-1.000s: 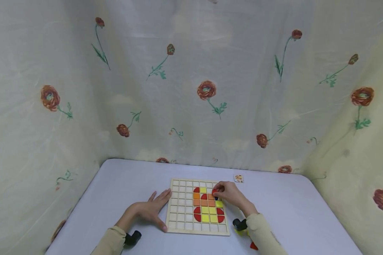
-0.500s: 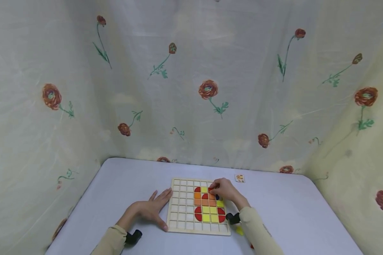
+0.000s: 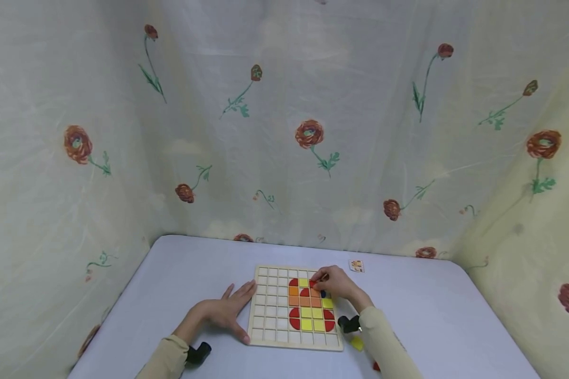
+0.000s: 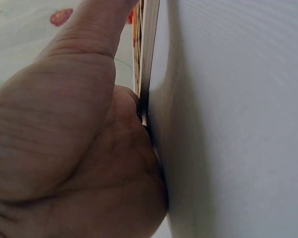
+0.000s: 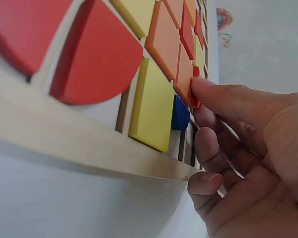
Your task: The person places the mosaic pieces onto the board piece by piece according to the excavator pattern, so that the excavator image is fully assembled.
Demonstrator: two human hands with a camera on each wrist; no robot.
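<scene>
Though left hand (image 3: 224,311) wide against the gridded board (image 3: 272,311), right hand (image 3: 336,282) narrow around a red piece (image 3: 312,284).

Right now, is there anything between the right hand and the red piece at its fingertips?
Nothing visible: the right hand pinches the red piece. The blue piece sits nearby on the board, not between them.

The board (image 3: 295,346) over there is pale wood-coloured, ruled into off-white cells (image 3: 269,315), with yellow tiles (image 3: 318,312), orange tiles (image 3: 304,301), red pieces (image 3: 329,325) and a dark blue piece (image 5: 180,114) showing against it. The tabletop (image 3: 208,273) looks a plain lavender-white and the sleeves (image 3: 389,342) beige, while the cream curtain (image 3: 246,158) carries a scattered print of rust-red flowers (image 3: 309,133) with green leaves (image 3: 331,158).
</scene>
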